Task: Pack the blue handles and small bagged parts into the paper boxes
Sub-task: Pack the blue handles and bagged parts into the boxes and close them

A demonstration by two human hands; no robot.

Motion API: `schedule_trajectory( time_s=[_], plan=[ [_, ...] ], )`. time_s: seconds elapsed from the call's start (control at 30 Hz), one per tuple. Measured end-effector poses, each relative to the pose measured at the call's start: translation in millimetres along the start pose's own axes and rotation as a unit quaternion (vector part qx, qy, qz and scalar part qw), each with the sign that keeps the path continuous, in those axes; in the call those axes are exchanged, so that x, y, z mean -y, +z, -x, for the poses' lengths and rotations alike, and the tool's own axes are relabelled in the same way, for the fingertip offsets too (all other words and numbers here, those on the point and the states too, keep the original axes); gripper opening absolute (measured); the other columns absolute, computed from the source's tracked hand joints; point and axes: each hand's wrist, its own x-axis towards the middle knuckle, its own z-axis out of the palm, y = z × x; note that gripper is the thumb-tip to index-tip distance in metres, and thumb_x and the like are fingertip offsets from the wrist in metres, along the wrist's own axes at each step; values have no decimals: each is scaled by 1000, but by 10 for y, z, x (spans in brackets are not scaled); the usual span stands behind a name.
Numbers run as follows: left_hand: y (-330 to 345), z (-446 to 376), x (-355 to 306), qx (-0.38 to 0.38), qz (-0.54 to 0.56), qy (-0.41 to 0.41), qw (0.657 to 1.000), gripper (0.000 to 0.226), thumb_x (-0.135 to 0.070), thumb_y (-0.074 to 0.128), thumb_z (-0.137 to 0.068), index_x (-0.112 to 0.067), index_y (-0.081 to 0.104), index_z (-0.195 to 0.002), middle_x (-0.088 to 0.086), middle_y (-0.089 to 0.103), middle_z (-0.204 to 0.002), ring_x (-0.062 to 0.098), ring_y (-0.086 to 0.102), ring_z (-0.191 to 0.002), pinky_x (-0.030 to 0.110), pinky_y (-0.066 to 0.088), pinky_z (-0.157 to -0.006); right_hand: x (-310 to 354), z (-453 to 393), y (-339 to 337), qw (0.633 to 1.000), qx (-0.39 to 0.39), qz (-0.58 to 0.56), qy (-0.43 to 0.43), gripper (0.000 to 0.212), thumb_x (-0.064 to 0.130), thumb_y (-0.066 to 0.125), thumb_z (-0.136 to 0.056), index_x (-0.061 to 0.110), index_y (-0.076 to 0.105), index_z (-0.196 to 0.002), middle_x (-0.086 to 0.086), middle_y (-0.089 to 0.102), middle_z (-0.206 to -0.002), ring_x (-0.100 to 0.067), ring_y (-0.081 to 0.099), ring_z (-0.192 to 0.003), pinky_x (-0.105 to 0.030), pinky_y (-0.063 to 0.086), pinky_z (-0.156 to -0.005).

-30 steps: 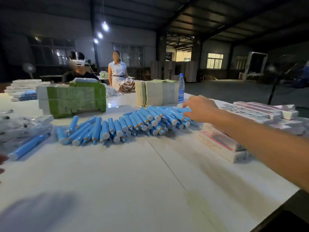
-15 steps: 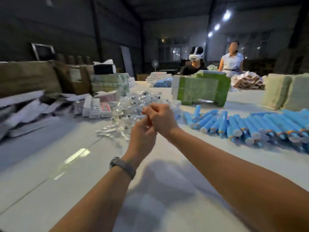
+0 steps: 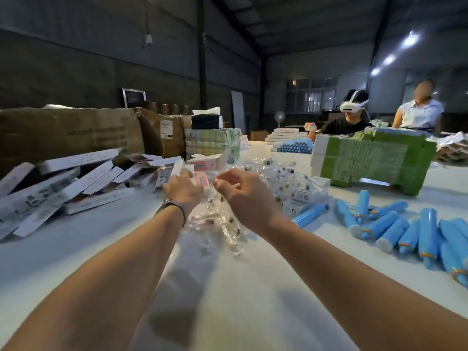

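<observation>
Here, both my hands hover over the white tabletop [image 3: 76,262]. My left hand [image 3: 183,190] reaches toward a small pink paper box [image 3: 201,179]; I cannot tell whether its grip closes on it. My right hand [image 3: 244,192] has loosely curled fingers, seemingly pinching a clear bagged part [image 3: 228,225] that hangs below. More bagged parts [image 3: 283,177] lie just beyond it. Blue handles [image 3: 405,234] lie well to the right, long axes pointing roughly away. The room is a dim warehouse.
</observation>
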Motion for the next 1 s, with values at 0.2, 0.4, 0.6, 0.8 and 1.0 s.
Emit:
schedule_trajectory(
  time_s=[0.2,0.4,0.6,0.8,1.0],
  plan=[
    [408,-977,196,19,-135,-10,991,79,-74,60,-80,-41,30,-146,15,6,-159,50,2,-146,65,1,-116,-264,-43,-75,1000,7,-10,-25,21,28,57,-96,15,70,-106,0,71,-99,-14,64,-91,-41,54,-86],
    [696,-1353,381,70,-186,35,979,58,-57,60,-91,-16,60,-132,19,42,-148,38,28,-140,45,27,-115,-653,-81,-216,999,-16,-27,-15,19,25,59,-93,15,72,-102,-2,73,-96,-15,66,-88,-42,56,-84],
    [423,-829,207,46,-137,23,989,38,-40,66,-91,-11,71,-115,23,49,-138,33,34,-136,34,30,-112,-662,-102,-186,999,-31,-41,2,13,16,62,-91,15,75,-95,8,70,-81,-7,63,-77,-29,53,-76],
    [-27,-252,199,114,-172,69,976,36,-53,69,-80,-26,57,-101,12,40,-132,27,49,-102,35,42,-81,-444,-19,-148,999,-11,-40,15,15,18,61,-92,15,74,-99,1,72,-91,-13,65,-86,-37,54,-84],
    [-541,490,239,94,-167,78,978,27,-49,73,-84,-26,58,-79,6,44,-127,23,54,-99,36,52,-76,-268,286,-308,997,-17,-53,52,12,15,61,-92,19,72,-92,7,69,-86,-11,64,-86,-31,52,-81]
  ],
)
